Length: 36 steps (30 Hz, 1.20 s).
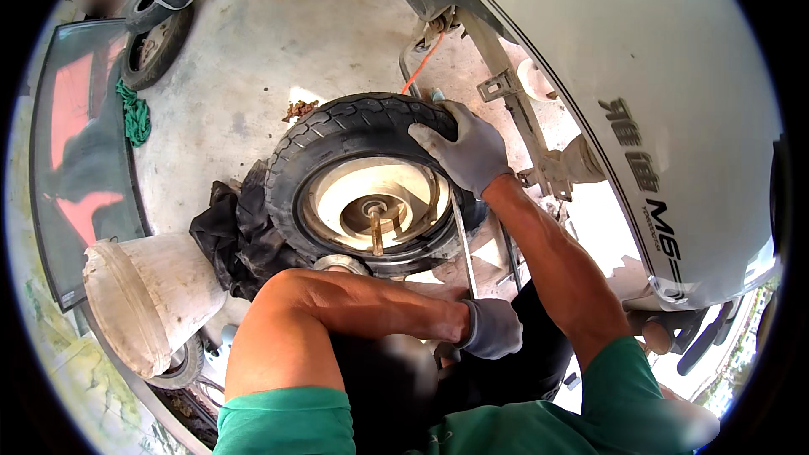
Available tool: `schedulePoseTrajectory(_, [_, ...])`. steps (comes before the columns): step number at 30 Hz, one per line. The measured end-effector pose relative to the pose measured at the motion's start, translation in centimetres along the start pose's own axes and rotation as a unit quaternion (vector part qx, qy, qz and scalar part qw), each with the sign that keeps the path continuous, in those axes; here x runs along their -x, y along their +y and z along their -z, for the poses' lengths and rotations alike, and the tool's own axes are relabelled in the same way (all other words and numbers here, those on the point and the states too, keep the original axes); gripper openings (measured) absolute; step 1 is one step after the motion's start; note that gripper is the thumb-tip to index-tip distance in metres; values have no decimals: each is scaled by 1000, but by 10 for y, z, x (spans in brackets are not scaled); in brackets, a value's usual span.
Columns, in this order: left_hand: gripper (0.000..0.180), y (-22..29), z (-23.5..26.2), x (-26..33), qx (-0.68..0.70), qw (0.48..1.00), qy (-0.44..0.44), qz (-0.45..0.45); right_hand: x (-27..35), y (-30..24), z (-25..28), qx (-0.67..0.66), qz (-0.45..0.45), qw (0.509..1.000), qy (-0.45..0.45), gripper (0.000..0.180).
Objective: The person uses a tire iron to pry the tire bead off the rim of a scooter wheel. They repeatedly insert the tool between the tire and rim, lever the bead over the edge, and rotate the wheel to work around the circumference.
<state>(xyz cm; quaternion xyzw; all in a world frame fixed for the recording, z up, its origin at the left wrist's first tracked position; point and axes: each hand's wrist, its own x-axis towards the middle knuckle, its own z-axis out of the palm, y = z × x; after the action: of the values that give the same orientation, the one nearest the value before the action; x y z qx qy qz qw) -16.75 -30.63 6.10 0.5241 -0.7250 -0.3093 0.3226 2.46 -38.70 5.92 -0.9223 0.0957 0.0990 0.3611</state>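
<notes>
A black motorcycle-type tyre (291,177) with a cream metal rim (329,194) stands tilted before me, an axle rod (376,232) sticking out of its hub. My left hand (493,329), in a grey glove, is closed round the lower end of a long flat metal bar, seemingly a tyre lever (463,244). The bar's upper end meets the tyre's inner edge at the right of the rim; its exact tip is hard to make out. My gloved right hand (472,147) clasps the tyre's upper right, thumb on the sidewall and fingers over the tread.
At the right looms a white vehicle body panel (624,59) with a metal frame bar (506,93) beside it. A dirty white bucket (168,286) and black cloth (236,232) lie left of the tyre. Farther left are a glass pane (84,160), green cloth (135,114) and spare wheel (160,46).
</notes>
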Motion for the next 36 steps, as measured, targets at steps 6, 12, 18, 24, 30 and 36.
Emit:
schedulePoseTrajectory(6, [18, -25, -21, -19, 37, 999, 6, -27, -1, 2, -6, 7, 1, 1000, 7, 78])
schedulePoseTrajectory(12, [19, -44, -25, -21, 39, 997, -69, 24, -4, 6, -4, -5, -7, 1000, -12, 84])
schedulePoseTrajectory(18, [21, -78, -73, -30, 4, 996, -53, 77, -9, 8, 1, -66, -7, 997, -50, 96])
schedulePoseTrajectory(24, [24, -58, -38, -23, 3, 982, -147, 121, -6, 5, 5, -42, -13, 998, -42, 96])
schedulePoseTrajectory(30, [24, -54, -46, -2, 26, 989, -119, 90, -6, -3, 3, -17, -27, 998, -50, 93])
schedulePoseTrajectory(36, [25, -62, -57, 13, 63, 980, -165, 94, -10, 9, -2, -24, -18, 999, -24, 80])
